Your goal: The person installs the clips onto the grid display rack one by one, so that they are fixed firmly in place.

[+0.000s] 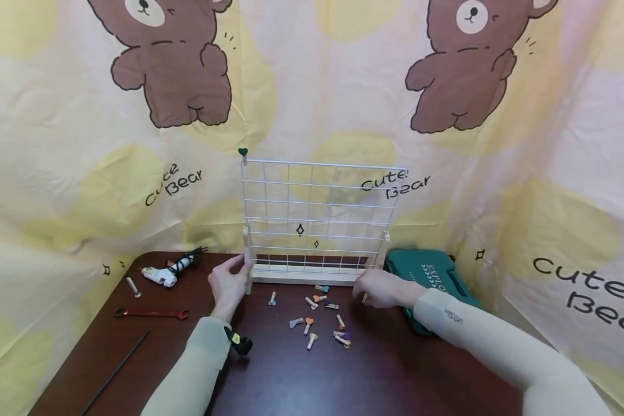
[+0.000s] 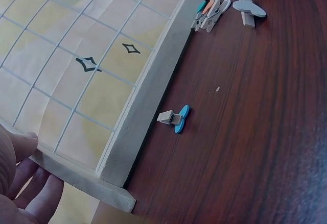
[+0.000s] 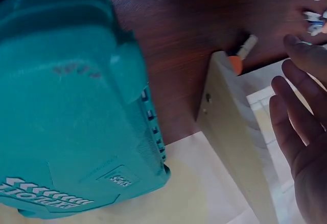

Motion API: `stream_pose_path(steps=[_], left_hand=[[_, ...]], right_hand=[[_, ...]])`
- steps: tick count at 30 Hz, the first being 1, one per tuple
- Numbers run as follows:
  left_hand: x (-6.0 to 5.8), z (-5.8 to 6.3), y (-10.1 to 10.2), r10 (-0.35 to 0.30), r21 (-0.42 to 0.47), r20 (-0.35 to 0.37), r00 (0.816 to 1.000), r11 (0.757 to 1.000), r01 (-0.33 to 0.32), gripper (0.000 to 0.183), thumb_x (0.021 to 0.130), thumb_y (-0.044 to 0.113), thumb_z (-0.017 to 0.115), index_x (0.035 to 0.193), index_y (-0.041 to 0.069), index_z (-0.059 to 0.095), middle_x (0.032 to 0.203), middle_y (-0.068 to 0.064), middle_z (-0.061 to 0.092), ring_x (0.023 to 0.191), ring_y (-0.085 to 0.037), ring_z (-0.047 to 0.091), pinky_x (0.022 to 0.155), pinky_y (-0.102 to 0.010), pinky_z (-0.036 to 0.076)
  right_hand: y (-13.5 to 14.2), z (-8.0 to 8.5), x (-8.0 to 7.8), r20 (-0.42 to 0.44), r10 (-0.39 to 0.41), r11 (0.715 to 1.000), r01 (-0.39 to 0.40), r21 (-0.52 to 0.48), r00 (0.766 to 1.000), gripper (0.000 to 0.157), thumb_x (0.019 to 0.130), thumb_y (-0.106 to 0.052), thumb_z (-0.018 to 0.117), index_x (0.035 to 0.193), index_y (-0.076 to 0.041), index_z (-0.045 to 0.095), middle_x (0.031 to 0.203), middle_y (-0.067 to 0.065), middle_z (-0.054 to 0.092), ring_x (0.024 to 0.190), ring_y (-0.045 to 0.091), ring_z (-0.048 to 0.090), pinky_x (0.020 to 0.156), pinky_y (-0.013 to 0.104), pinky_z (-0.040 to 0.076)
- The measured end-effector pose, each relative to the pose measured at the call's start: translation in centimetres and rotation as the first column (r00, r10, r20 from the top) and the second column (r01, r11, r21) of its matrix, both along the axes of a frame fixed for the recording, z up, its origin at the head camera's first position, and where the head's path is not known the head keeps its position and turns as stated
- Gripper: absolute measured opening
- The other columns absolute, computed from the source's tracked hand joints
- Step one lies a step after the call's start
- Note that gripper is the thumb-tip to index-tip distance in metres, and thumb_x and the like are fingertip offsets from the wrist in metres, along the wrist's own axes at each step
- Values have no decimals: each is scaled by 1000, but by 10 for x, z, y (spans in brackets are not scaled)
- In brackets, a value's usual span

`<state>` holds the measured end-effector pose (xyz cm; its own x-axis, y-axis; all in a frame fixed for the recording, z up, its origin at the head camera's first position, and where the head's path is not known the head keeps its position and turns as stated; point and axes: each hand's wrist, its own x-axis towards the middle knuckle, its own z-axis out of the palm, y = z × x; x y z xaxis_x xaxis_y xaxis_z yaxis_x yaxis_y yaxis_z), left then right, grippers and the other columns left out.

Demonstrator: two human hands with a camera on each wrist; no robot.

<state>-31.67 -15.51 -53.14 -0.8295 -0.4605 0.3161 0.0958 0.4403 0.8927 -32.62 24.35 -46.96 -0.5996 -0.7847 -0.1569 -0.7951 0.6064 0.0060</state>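
Pinching the left post (image 2: 79, 180) of a pale, straight-edged wooden stand (image 1: 304, 276) with the left hand (image 1: 229, 286), pressing the thumb on one side, curling the fingers round the other and so gripping narrowly. Facing a white, rectangular wire grid (image 1: 319, 203) standing upright in that stand and carrying a small clip with a dark green heart (image 1: 243, 152) at its upper left corner. Holding the right hand (image 1: 379, 289) near the stand's other end, bending its fingers loosely and leaving a small gap beside the thumb. Having a small wooden clothespin with an orange end (image 3: 242, 54) just beside the right post (image 3: 230, 106), near those fingertips. Looking down on more wooden clothespins with coloured ends (image 1: 308, 327), lying scattered before the stand on a dark reddish-brown table (image 1: 291, 387). Reaching with a cream sleeve (image 1: 499, 341) across a teal plastic case (image 1: 429, 274). Having a white, pistol-shaped tool with a dark cable (image 1: 166, 274), a reddish metal wrench (image 1: 151, 313) and a thin black rod (image 1: 115, 372) lying on the left.
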Motion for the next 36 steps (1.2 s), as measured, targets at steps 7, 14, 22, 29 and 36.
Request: stream_pose_path(steps=[7, 14, 22, 29, 36], left_hand=[[1, 1, -2, 0, -7, -3, 1000, 1000, 0, 27, 90, 24, 86, 116, 18, 84, 114, -11, 80, 115, -35, 69, 100, -52, 51], [0, 0, -2, -4, -8, -5, 1000, 1000, 4, 27, 91, 25, 86, 117, 18, 84, 113, -10, 80, 116, -34, 68, 100, -52, 51], [-1, -2, -3, -7, -22, 1, 1000, 1000, 7, 29, 93, 28, 84, 120, 18, 83, 116, -10, 80, 118, -34, 68, 103, -53, 50], [0, -3, -2, -11, -34, -14, 1000, 999, 11, 29, 92, 27, 86, 118, 16, 83, 112, -11, 80, 115, -35, 70, 102, -52, 51], [-1, -3, -3, -6, -53, -18, 1000, 999, 5, 28, 92, 26, 85, 119, 17, 83, 114, -10, 80, 117, -35, 69, 103, -52, 49]], right_hand=[[-3, -15, -11, -61, 24, 990, -16, 141, 998, 26, 84, -2, 87, 103, -19, 84, 98, -3, 78, 88, 12, 68, 83, 33, 60], [-3, -30, -18, -154, 87, 965, -45, 258, 984, 19, 89, -10, 86, 98, -26, 83, 86, -9, 74, 80, 11, 62, 77, 31, 58], [-6, -35, -21, -202, 98, 959, -38, 282, 974, 12, 91, -18, 85, 96, -29, 83, 85, -8, 73, 79, 13, 63, 78, 33, 59], [-4, -35, -19, -172, 112, 984, -86, 154, 979, 13, 85, -18, 86, 91, -29, 82, 87, -12, 69, 83, 10, 59, 73, 30, 56], [-12, 1, -6, 9, 32, 990, -30, -140, 999, 9, 91, -18, 82, 97, -25, 81, 90, -15, 65, 83, 9, 61, 74, 30, 54]])
